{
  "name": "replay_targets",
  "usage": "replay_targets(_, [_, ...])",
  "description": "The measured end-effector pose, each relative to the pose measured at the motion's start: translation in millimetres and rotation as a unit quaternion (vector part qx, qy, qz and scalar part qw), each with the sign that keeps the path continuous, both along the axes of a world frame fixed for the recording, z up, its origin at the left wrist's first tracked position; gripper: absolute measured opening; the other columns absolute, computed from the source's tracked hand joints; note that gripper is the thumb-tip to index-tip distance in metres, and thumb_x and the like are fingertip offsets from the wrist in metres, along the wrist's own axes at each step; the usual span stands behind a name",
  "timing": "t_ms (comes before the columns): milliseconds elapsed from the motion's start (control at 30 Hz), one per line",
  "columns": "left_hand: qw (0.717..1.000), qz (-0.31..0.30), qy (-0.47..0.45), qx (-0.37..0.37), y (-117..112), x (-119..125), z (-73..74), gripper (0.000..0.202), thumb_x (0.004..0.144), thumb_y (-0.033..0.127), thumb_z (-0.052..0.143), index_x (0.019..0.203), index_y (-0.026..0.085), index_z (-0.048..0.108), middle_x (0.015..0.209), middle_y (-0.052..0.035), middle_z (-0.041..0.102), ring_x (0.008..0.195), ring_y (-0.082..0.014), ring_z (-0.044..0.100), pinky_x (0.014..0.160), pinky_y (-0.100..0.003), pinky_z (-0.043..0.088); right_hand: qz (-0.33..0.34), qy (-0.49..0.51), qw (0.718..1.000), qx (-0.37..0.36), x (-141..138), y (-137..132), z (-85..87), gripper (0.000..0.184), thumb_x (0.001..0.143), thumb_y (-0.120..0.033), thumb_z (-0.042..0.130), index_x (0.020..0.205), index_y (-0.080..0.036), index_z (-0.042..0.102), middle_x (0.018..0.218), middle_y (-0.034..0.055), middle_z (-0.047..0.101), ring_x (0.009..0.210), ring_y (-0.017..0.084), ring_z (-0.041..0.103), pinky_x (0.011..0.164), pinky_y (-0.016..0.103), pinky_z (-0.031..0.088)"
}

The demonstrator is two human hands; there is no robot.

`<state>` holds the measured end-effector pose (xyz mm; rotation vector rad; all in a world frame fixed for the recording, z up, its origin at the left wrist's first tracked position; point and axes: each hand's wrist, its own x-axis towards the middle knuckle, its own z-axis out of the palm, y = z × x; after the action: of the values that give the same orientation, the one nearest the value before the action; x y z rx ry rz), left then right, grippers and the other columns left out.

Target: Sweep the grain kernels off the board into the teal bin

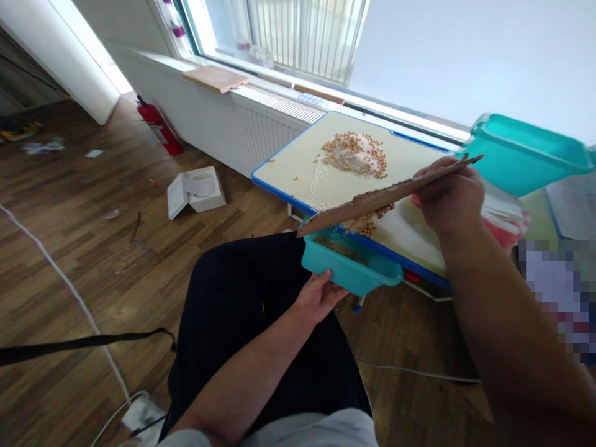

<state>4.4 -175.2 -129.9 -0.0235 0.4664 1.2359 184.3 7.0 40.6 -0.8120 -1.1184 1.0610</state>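
Observation:
My left hand (317,297) grips the underside of a small teal tub (350,268), held at the near edge of a blue-rimmed cream table (288,166). Some grains lie inside the tub. My right hand (451,194) is closed on a flat piece of brown cardboard (382,197), tilted so its low end hangs over the tub. Grains (367,222) sit along the cardboard and on the table under it. A pile of mixed yellow and white grains (354,155) lies further back on the table.
A larger teal bin (526,155) stands at the right by the window. A radiator (242,127) runs under the sill. On the wooden floor are a red fire extinguisher (159,128), an open white box (196,192) and white cables (69,292).

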Motion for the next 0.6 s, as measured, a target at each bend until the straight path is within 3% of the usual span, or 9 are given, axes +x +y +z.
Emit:
replay_targets(167, [1.000, -0.010, -0.004, -0.001, -2.1, 2.4, 1.4, 0.062, 0.079, 0.020, 0.075, 0.134, 0.023, 0.047, 0.116, -0.0102, 0.070, 0.101, -0.0253, 0.069, 0.106, -0.056, 0.046, 0.002, -0.006, 1.000, -0.002, 1.2, -1.6, 1.0, 0.012, 0.047, -0.013, 0.049, 0.052, -0.019, 0.058, 0.051, 0.0013, 0.053, 0.051, 0.015, 0.052, 0.042, 0.025, 0.034])
replay_targets(300, [1.000, -0.019, -0.010, -0.006, -4.7, 6.5, 1.2, 0.061, 0.079, 0.020, 0.076, 0.133, 0.022, 0.048, 0.115, -0.0103, 0.069, 0.099, -0.0245, 0.070, 0.105, -0.054, 0.048, 0.011, -0.018, 1.000, -0.012, 2.0, -3.7, 2.8, 0.011, 0.048, -0.012, 0.048, 0.053, -0.019, 0.054, 0.050, 0.0015, 0.049, 0.052, 0.016, 0.053, 0.047, 0.030, 0.043])
replay_targets(600, [0.999, -0.029, -0.010, -0.009, -7.4, 9.8, 0.3, 0.056, 0.081, 0.019, 0.074, 0.131, 0.023, 0.049, 0.110, -0.0082, 0.070, 0.098, -0.0247, 0.070, 0.104, -0.054, 0.048, 0.017, -0.037, 0.998, -0.043, 5.3, -6.6, 6.3, 0.009, 0.047, -0.016, 0.051, 0.053, -0.020, 0.056, 0.053, 0.0017, 0.057, 0.051, 0.015, 0.054, 0.053, 0.035, 0.050])
